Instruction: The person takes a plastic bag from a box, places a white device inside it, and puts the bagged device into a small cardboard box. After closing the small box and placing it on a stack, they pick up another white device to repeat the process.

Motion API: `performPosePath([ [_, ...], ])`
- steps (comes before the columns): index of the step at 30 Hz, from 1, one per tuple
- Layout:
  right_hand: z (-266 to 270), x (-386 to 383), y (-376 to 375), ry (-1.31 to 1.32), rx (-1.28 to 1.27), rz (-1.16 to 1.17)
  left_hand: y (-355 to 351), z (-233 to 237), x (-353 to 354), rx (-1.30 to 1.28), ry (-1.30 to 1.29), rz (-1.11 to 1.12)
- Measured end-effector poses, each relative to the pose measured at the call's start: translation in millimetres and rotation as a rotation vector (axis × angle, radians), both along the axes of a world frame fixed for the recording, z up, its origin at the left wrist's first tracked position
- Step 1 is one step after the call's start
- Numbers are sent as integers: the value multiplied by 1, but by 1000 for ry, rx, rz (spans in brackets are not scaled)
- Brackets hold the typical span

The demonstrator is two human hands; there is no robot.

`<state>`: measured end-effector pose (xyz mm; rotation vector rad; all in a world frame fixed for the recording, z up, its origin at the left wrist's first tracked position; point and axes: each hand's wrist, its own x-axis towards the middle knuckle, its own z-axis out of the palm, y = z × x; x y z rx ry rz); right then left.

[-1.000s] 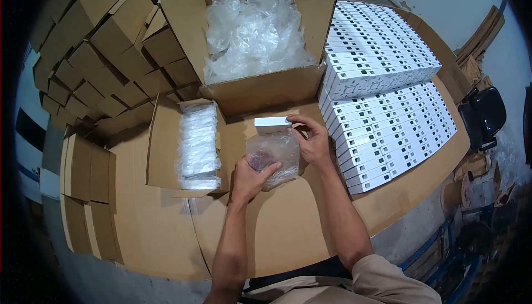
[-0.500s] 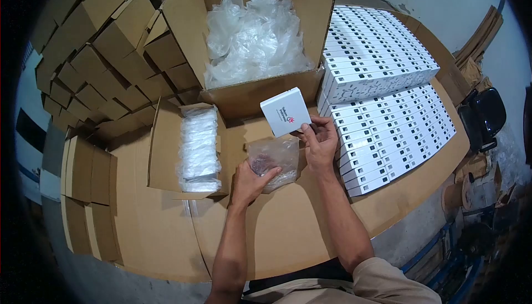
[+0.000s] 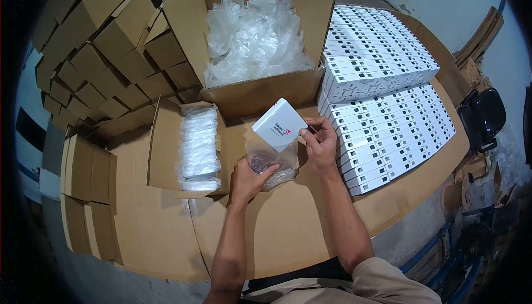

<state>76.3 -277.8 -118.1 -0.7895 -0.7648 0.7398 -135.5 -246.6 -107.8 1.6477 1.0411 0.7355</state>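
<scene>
My right hand [image 3: 320,144] pinches a flat white square box [image 3: 279,125] at its right corner; it bears small black lettering and a red logo. The box is tilted, its lower corner overlapping the mouth of a clear plastic bag [image 3: 281,177]. Closed on the left side of that bag is my left hand [image 3: 250,181], its thumb lying across the front. Some of the left fingers are hidden behind the film. To the left, an open carton [image 3: 162,151] holds a row of items wrapped in clear plastic [image 3: 199,143].
A large open carton [image 3: 260,100] full of loose clear bags [image 3: 257,38] stands at the back. Stacked rows of white units [image 3: 388,132] fill the right side. Folded brown cartons [image 3: 105,43] are piled at the left, with more boxes [image 3: 88,171] along the table's left edge.
The white box has turned and moved down and slightly left, from above the bag to overlapping its mouth. The left hand has kept its hold on the bag.
</scene>
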Motion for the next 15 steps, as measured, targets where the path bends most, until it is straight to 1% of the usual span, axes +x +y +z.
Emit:
performPosePath([
  [9,0,4,-1,-50,-17,51,3,-15,-1,22,3,43],
  [15,-1,5,1,-27,10,48,-1,-1,1,3,-13,36],
])
